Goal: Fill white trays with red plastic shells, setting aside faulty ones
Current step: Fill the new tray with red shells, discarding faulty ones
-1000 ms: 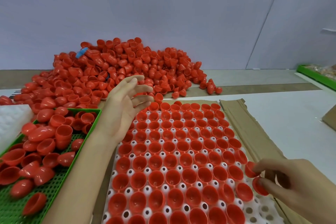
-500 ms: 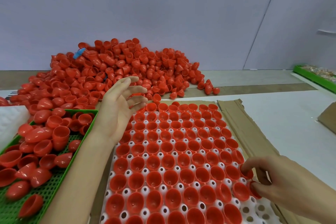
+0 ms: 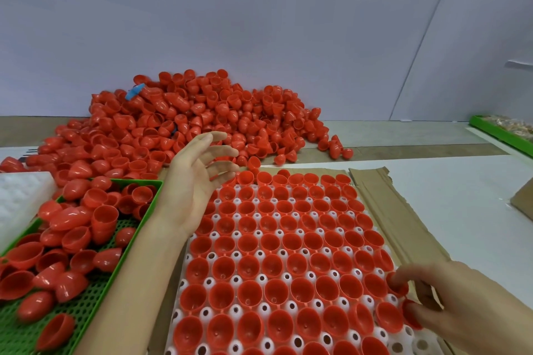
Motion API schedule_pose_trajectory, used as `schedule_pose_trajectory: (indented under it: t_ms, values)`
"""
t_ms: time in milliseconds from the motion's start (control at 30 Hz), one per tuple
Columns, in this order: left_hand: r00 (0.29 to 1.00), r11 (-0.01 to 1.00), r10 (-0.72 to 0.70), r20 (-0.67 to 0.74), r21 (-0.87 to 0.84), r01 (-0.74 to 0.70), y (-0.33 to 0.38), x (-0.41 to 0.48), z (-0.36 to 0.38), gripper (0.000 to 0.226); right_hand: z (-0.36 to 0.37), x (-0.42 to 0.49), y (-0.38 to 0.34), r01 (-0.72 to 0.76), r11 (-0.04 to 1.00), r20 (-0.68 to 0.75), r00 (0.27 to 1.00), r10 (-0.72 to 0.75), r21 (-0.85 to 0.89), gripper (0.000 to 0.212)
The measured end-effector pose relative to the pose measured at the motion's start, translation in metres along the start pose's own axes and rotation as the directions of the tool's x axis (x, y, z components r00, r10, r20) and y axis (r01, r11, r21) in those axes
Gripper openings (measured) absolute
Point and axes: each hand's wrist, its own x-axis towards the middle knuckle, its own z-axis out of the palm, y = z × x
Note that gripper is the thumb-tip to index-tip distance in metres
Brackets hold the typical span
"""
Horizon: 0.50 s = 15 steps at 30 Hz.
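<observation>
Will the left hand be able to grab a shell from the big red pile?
Probably yes. The left hand is open and empty. It hovers right at the near edge of the pile of red shells, and nothing lies between them.

Two hands (image 3: 199, 190), two green trays (image 3: 144, 181), countless red shells (image 3: 202, 112)

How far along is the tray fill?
Done: nearly all visible sockets of the white tray hold red shells. In hand: right hand pinches two shells at the tray's near right edge; left hand hovers open. Left: a few empty sockets at the near right corner; big pile behind.
</observation>
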Motion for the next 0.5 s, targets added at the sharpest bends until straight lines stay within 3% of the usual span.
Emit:
schedule_pose_trajectory:
  t_ms: [500]
  values:
    - [0.999, 1.0, -0.019, -0.028, 0.003, 0.019, 0.002, 0.0, 0.0, 0.028, -0.007, 0.001, 0.015, 0.035, 0.993, 0.042, 0.998, -0.04, 0.113, 0.013]
